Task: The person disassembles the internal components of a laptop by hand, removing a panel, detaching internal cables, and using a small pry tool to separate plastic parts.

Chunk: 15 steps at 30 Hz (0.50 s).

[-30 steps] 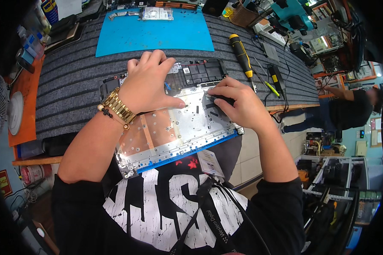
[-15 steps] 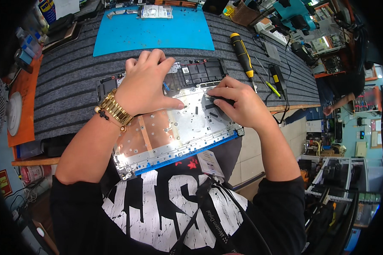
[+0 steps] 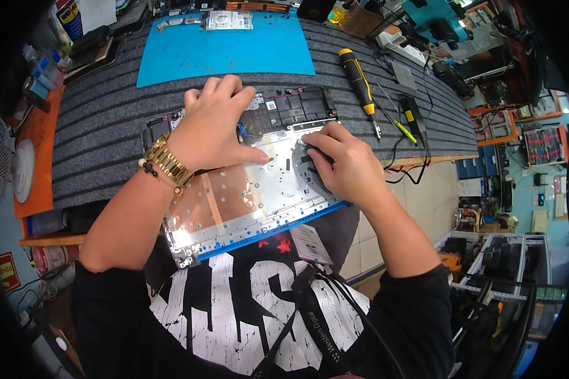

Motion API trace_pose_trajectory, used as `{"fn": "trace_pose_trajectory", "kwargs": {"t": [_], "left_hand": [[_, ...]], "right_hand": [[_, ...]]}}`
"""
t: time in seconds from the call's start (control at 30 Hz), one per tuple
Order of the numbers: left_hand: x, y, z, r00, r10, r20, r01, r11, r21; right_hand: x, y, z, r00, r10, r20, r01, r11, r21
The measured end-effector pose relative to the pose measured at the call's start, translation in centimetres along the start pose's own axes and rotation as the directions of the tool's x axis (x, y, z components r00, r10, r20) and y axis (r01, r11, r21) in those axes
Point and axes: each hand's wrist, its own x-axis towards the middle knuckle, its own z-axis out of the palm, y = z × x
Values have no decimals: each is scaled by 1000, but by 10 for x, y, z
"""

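Note:
A laptop's top case (image 3: pixel 283 174) lies tilted before me with its inner side up, its near edge over my lap. It has a silver metal plate, a copper-coloured area at left, black plastic along the far side and a blue strip on the near edge. My left hand (image 3: pixel 214 129) rests on its left part, fingers spread toward the far edge and thumb stretched across the metal. On the right part, my right hand (image 3: pixel 342 158) has its fingers bent and closed at the plate near a dark rounded patch. Anything between those fingertips is hidden.
Beyond the case, a blue mat (image 3: pixel 227 54) carries a silver drive (image 3: pixel 229 21). A yellow-black screwdriver (image 3: pixel 358 82) and a thin tool with a yellow-green end (image 3: pixel 406 131) lie at right, beside a black adapter (image 3: pixel 417 119) with cables. Grey striped cloth (image 3: pixel 107 139) covers the bench.
My right hand has shifted slightly over the plate, its fingers drawn closer together and lower. My left hand keeps its place. The person at the far right has gone out of view.

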Motion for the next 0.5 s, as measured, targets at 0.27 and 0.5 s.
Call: {"fn": "trace_pose_trajectory", "kwargs": {"t": [0.27, 0.5], "left_hand": [[0, -4, 5, 1000, 17, -16, -17, 1000, 23], [1, -3, 4, 1000, 3, -6, -3, 1000, 25]], "right_hand": [[-3, -9, 2, 996, 88, 17, -87, 995, -39], [41, 19, -32, 948, -117, 296, 112, 993, 34]]}}
